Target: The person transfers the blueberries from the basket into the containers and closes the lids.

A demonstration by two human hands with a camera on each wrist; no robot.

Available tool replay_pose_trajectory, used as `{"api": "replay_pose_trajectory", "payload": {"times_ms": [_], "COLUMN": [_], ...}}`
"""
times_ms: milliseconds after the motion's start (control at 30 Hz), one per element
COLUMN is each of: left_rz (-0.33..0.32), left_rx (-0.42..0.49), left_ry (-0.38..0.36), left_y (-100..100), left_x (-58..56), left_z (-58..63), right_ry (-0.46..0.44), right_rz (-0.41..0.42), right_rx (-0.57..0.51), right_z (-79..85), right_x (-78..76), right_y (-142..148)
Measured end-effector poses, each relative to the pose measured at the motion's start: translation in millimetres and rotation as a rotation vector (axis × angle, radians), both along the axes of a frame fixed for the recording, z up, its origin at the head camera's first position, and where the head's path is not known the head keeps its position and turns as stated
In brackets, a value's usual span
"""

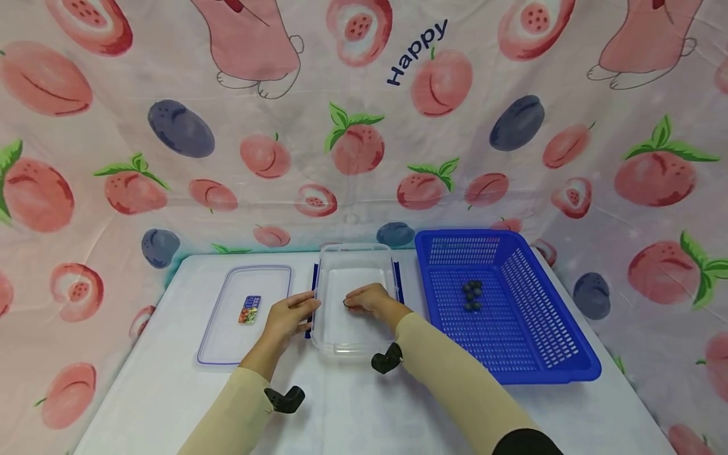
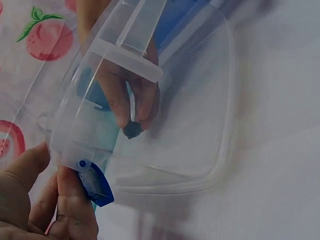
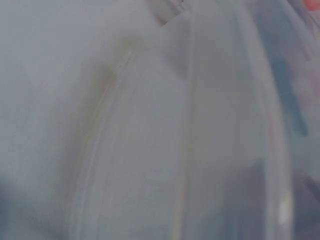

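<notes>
A clear plastic container [image 1: 352, 335] with blue side latches stands in the middle of the table. My left hand [image 1: 288, 316] holds it at its left side; in the left wrist view, fingertips are right at a blue latch [image 2: 96, 187]. My right hand [image 1: 372, 300] reaches down inside the container and pinches a small dark round fruit [image 2: 132, 129] between thumb and fingers, seen through the clear wall. The right wrist view is blurred and shows mostly the container's wall [image 3: 272, 150].
A blue plastic basket [image 1: 546, 370] stands to the right, with several small dark round fruits [image 1: 472, 296] on its floor. Left of the container lies a clear lid [image 1: 227, 341] with a blue rim and a colourful label [image 1: 249, 309]. A fruit-patterned cloth [image 1: 347, 215] hangs behind the white table.
</notes>
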State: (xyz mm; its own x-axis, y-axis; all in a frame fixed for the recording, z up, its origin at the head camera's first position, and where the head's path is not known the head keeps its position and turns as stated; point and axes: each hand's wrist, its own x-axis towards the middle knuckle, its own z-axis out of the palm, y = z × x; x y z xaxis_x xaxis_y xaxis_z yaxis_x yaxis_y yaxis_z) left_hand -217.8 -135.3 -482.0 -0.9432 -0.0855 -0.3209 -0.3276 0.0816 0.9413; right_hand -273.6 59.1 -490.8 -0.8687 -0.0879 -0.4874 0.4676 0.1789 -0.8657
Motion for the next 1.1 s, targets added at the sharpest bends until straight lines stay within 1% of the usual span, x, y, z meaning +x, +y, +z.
{"api": "replay_pose_trajectory", "payload": {"times_ms": [200, 333, 400, 500, 600, 733, 833, 933, 1000, 1100], "left_rz": [-0.006, -0.004, -0.001, 0.002, 0.004, 0.008, 0.013, 0.016, 0.018, 0.023], "left_rx": [0.079, 0.092, 0.094, 0.097, 0.1, 0.099, 0.099, 0.108, 0.112, 0.12], "left_ry": [-0.034, -0.049, -0.054, -0.06, -0.065, -0.067, -0.065, -0.065, -0.069, -0.071], "left_y": [-1.3, -1.4, -1.0, -0.4, -0.1, -0.3, -0.7, -1.0, -1.4, -2.1], "left_x": [-1.3, -2.4, -2.7, -3.0, -2.6, -2.3, -2.7, -2.7, -2.5, -1.3], "left_z": [-1.2, -1.4, -0.9, 0.1, 1.0, 1.1, 1.0, 1.1, 0.9, 1.0], "right_ry": [-0.016, -0.03, -0.045, -0.078, -0.105, -0.114, -0.083, -0.036, -0.02, -0.014], "right_rz": [-0.008, -0.015, -0.026, -0.042, -0.034, 0.013, 0.05, 0.053, 0.042, 0.011], "right_rx": [0.017, 0.033, 0.006, -0.079, -0.178, -0.277, -0.319, -0.348, -0.36, -0.344], "right_z": [1.0, 1.0, 1.3, 4.9, 16.0, 43.9, 67.0, 83.7, 89.5, 92.7], "right_x": [1.7, 1.4, 0.1, -3.1, -7.4, -14.3, -20.3, -24.5, -26.1, -26.9], "right_y": [1.0, 1.6, 2.4, 6.1, 13.4, 28.3, 49.3, 82.1, 108.8, 150.6]}}
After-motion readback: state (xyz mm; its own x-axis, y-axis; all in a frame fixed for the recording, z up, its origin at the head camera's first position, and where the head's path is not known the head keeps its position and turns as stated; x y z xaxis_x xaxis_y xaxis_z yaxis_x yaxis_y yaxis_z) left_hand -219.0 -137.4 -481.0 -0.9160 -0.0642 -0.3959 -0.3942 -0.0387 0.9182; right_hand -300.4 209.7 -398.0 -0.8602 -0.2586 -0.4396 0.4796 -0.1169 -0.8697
